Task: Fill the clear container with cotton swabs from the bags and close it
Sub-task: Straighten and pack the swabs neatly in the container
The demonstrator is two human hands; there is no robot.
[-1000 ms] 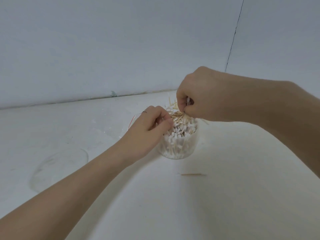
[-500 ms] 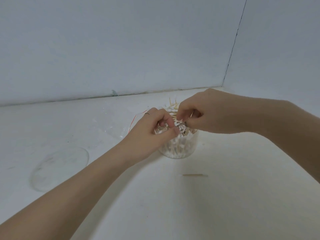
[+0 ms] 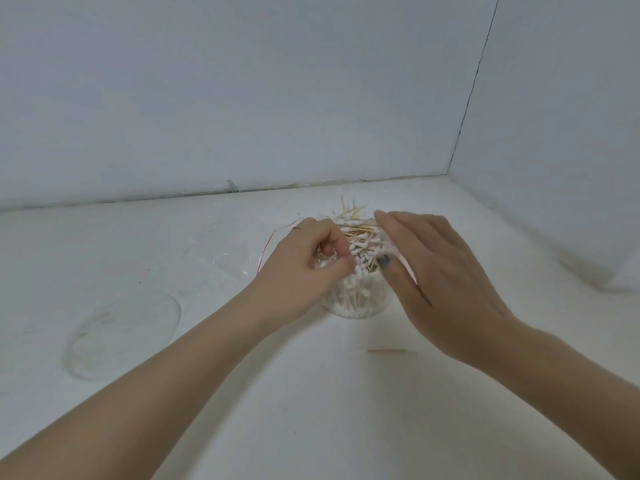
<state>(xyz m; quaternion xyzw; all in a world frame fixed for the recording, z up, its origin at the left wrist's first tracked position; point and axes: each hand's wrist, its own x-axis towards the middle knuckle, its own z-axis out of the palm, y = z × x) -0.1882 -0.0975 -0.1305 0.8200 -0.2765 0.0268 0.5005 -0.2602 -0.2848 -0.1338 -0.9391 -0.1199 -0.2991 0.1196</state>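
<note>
Near the back corner of the white table (image 3: 311, 410) stands the clear container (image 3: 356, 299), upright and heaped with cotton swabs (image 3: 360, 244) that stick up past its rim. At its left side the left hand (image 3: 304, 268) has its fingers curled, pinching a few swabs at the rim, while the right hand (image 3: 440, 278) lies against the right side of the heap with fingers straight and spread, gripping nothing. One loose swab (image 3: 386, 350) lies on the table just in front of the container, and a clear round lid (image 3: 121, 337) rests flat well off to the left.
</note>
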